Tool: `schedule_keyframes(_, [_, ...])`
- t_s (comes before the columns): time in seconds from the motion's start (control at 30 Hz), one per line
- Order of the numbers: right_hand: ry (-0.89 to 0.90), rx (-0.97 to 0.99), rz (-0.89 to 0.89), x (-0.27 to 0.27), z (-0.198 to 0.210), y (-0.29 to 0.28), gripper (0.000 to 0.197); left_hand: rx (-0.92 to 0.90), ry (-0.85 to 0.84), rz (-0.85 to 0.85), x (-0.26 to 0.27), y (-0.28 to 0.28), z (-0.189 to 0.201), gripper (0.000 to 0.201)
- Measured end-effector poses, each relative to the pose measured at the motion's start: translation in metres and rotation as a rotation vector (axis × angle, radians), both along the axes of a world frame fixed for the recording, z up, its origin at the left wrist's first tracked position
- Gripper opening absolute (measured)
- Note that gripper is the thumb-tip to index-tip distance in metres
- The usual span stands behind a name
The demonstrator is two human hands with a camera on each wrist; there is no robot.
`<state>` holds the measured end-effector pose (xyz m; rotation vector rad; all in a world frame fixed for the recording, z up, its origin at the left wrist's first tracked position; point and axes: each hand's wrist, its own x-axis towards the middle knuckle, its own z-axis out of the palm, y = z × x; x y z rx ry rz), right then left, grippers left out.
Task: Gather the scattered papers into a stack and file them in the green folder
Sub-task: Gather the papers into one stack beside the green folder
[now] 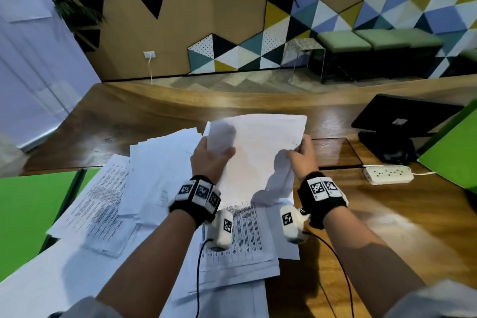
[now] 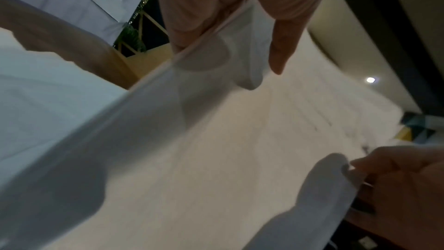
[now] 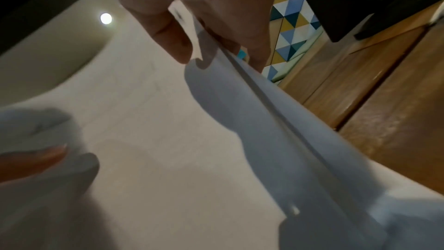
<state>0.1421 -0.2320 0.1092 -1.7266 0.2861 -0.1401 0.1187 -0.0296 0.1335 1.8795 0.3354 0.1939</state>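
Printed papers are lying loose on the table nearest me. Above them, my left hand and right hand are pinching a thin, floppy sheaf by its side edges; it's light and will probably slip apart unless squared. A green folder is lying far left.

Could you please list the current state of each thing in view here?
Held papers: lifted off the desk, gripped at both side edges.
Left hand: grips the left edge.
Right hand: pinches the right edge.
Scattered papers: loose, overlapping on the desk.
Green folder: flat, partly under papers.
Monitor: tilted back, screen dark.
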Motion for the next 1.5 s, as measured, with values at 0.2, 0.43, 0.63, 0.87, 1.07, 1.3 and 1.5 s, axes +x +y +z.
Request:
schedule_keyframes(0.2, [0.212,-0.126,0.081,0.001,-0.028,-0.006,0.036,0.002,0.188,-0.065,0.000,0.007,-0.033,0.057])
schedule_keyframes(0.43, [0.287,-0.591,0.078,0.003,-0.033,-0.002,0.023,0.219,0.357,-0.082,0.001,0.030,-0.045,0.027])
schedule_keyframes(0.63, [0.402,-0.516,0.242,0.002,-0.049,0.029,0.021,0.275,0.454,-0.081,0.002,0.059,-0.061,0.041])
schedule_keyframes(0.87, [0.589,-0.511,0.347,-0.036,-0.103,0.050,0.019,0.417,0.771,-0.037,-0.035,0.079,-0.123,0.048])
schedule_keyframes(1.07, [0.737,-0.490,0.278,-0.035,-0.115,0.026,0.059,0.325,0.957,0.205,-0.053,0.091,-0.139,0.070])
schedule_keyframes(1.3, [0.755,-0.557,0.490,-0.044,-0.127,0.051,0.075,0.178,0.976,0.030,-0.048,0.091,-0.149,0.053])
schedule_keyframes(1.5, [0.752,-0.596,0.521,-0.048,-0.128,0.053,0.069,0.263,0.968,-0.107,-0.051,0.092,-0.140,0.049])
